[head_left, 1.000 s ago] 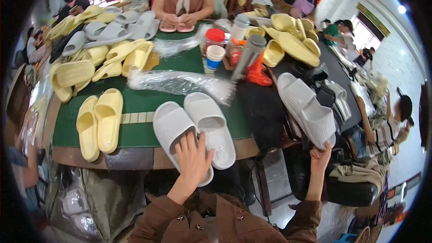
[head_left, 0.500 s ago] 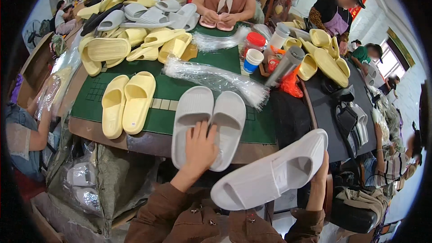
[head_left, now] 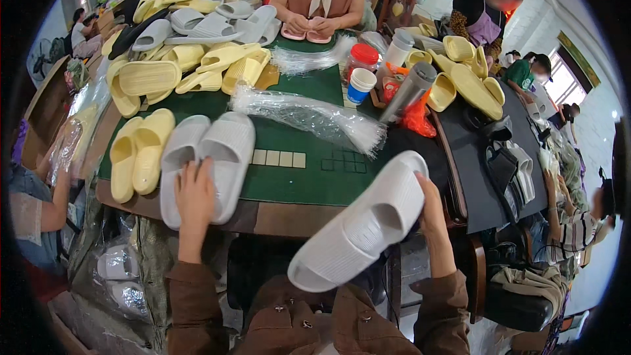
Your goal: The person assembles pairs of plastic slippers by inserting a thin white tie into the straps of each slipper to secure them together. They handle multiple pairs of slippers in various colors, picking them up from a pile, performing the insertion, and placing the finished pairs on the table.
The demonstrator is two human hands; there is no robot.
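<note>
On the near left of the table lies a pair of light grey slide slippers [head_left: 233, 148], toe openings toward me. My left hand [head_left: 195, 190] rests over the middle of the pair, its stretched fingers lying across the insoles. In my right hand [head_left: 428, 200] is another light grey slide slipper [head_left: 355, 230], gripped at its heel and tilted, its toe pointing down to the left. The held slipper hangs in front of the table edge; whether a second one is behind it I cannot tell. A pale yellow pair of slippers [head_left: 150, 151] stands just left of the grey pair.
Yellow and grey slippers are heaped [head_left: 190, 46] at the far left. A bundle of clear plastic bags [head_left: 309, 115] crosses the green mat [head_left: 289, 190]. Toward the right stand a cup [head_left: 360, 85], a red-lidded jar [head_left: 363, 59] and a metal flask [head_left: 411, 89]. Across the table a person handles pink slippers [head_left: 307, 31].
My left hand has moved the grey pair leftward, up against the yellow pair. The slipper in my right hand has shifted left and is tilted more steeply. The view has turned slightly.
</note>
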